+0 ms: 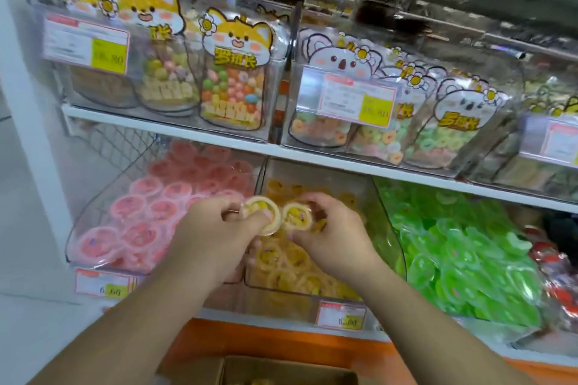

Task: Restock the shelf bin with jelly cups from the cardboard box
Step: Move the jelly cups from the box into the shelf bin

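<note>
The cardboard box (269,370) sits below the shelf bin (380,216).

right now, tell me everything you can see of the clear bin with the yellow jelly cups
The clear plastic bin of yellow jelly cups sits on the lower shelf, between a bin of pink cups and one of green cups. Its walls are see-through with rounded front corners, and its top is open. Round yellow cups fill it loosely. A price label hangs below its front. Both hands hold a yellow cup over it.

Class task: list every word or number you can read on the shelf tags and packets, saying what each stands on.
"6.60": price tag under the yellow jelly cup bin.
"6.60", blurred: price tag under the pink bin.
"罗班长", likely: fox pouch.
Upper shelf tags: too blurred.
</note>
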`<state>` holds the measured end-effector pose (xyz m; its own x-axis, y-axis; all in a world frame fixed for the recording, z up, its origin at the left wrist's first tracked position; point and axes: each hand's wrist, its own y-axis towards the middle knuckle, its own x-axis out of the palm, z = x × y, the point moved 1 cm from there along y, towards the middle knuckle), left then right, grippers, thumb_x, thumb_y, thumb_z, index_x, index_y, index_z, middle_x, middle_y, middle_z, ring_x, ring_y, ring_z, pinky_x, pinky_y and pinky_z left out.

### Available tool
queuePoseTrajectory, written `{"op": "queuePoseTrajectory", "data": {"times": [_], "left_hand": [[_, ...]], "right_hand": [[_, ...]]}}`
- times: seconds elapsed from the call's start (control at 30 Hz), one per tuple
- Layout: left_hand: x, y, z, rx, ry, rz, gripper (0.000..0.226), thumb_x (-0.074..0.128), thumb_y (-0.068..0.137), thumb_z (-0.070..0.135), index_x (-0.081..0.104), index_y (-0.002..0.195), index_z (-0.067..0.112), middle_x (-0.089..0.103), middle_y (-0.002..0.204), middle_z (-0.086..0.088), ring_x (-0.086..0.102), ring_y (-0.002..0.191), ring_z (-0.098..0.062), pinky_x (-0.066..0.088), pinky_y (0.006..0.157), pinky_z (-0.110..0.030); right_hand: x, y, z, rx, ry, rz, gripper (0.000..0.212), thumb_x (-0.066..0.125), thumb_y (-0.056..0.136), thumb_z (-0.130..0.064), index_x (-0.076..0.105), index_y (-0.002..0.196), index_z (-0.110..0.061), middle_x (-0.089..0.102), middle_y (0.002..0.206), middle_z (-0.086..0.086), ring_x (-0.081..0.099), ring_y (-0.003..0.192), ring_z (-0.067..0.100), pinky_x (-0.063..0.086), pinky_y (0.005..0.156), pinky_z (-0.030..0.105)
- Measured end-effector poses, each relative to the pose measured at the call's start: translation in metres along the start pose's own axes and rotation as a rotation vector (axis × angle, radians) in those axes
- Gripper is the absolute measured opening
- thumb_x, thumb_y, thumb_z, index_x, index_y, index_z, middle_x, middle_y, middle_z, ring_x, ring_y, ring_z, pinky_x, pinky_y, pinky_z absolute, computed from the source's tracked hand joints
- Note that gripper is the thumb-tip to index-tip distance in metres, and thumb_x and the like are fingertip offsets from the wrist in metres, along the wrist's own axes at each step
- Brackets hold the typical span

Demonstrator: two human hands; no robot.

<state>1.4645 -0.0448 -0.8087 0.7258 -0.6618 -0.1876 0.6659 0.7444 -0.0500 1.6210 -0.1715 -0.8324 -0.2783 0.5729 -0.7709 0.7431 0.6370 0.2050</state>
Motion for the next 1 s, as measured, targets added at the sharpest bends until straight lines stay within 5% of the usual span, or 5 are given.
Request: {"op": "queuePoseTrajectory", "data": {"times": [0.23, 0.43, 0.67, 0.8, 1.0], "left_hand": [[-0.016, 0.015, -0.010, -0.057, 0.041, 0.064, 0.023, 0.084, 0.078, 0.044, 0.075, 0.080, 0.024, 0.073, 0.071, -0.009, 0.069, 0.063, -0.029, 0.061, 0.075, -0.061], [-0.015, 0.014, -0.010, -0.066, 0.041, 0.018, 0.023, 0.081, 0.082, 0.046, 0.076, 0.088, 0.024, 0.075, 0.071, 0.001, 0.067, 0.063, -0.021, 0.060, 0.077, -0.049], [-0.019, 0.012, -0.011, -0.077, 0.022, 0.030, 0.023, 0.082, 0.081, 0.043, 0.076, 0.091, 0.023, 0.074, 0.071, -0.001, 0.068, 0.062, -0.019, 0.061, 0.073, -0.051], [-0.016, 0.009, -0.007, -0.074, 0.019, 0.025, 0.020, 0.081, 0.082, 0.041, 0.074, 0.088, 0.024, 0.074, 0.069, 0.000, 0.067, 0.062, -0.020, 0.061, 0.078, -0.051], [-0.014, 0.005, -0.002, -0.075, 0.021, 0.005, 0.016, 0.079, 0.085, 0.039, 0.071, 0.085, 0.024, 0.075, 0.073, -0.006, 0.064, 0.059, -0.019, 0.060, 0.080, -0.052]], "right_hand": [[0.050, 0.058, 0.011, -0.097, -0.213, -0.039, 0.052, 0.084, 0.082, -0.046, 0.064, 0.126, -0.025, 0.071, 0.123, -0.003, 0.063, 0.118, 0.024, 0.050, 0.093, 0.031], [0.070, 0.064, 0.026, -0.136, -0.317, 0.038, 0.047, 0.077, 0.078, -0.056, 0.069, 0.116, -0.029, 0.073, 0.119, -0.005, 0.060, 0.120, 0.030, 0.050, 0.098, 0.040], [0.058, 0.048, 0.031, -0.253, -0.289, -0.004, 0.041, 0.065, 0.086, -0.038, 0.071, 0.127, -0.032, 0.069, 0.131, -0.011, 0.056, 0.130, 0.021, 0.047, 0.109, 0.042], [0.052, 0.038, 0.032, -0.260, -0.410, -0.182, 0.055, 0.054, 0.099, -0.048, 0.048, 0.153, -0.039, 0.045, 0.159, -0.015, 0.032, 0.151, 0.013, 0.029, 0.122, 0.039], [0.049, 0.040, 0.025, -0.208, -0.455, -0.277, 0.067, 0.053, 0.100, -0.047, 0.028, 0.162, -0.041, 0.027, 0.169, -0.015, 0.015, 0.159, 0.017, 0.015, 0.128, 0.043]]}}
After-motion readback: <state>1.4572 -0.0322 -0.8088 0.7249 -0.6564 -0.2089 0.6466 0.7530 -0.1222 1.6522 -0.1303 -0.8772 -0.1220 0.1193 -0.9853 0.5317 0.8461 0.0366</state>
